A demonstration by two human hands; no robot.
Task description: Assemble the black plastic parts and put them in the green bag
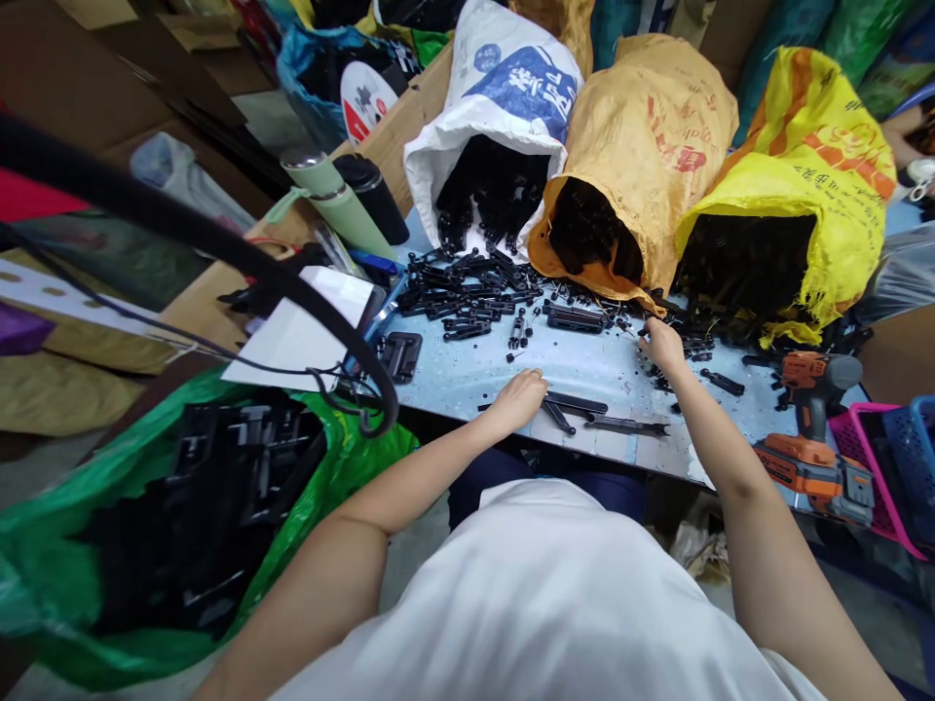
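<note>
My left hand [521, 398] is closed at the table's front edge, its fingers round one end of a black part [577, 402] that lies to its right. A second black piece [559, 417] angles down beside it, and a flat dark tool [628, 425] lies further right. My right hand [663, 345] is closed, fingertips down among small black parts below the mouth of the orange sack [650, 117]; whatever it pinches is too small to name. Between and beyond the hands lie small jointed black parts [519, 331] and a larger black block [576, 317].
White sack [504, 88] and yellow sack [810, 175] stand open at the back. An orange drill [804, 458] and pink basket [869, 467] are at right. Green bottle [336, 200], papers [299, 331] and a green bag [365, 438] are left. A black cable [241, 258] crosses above.
</note>
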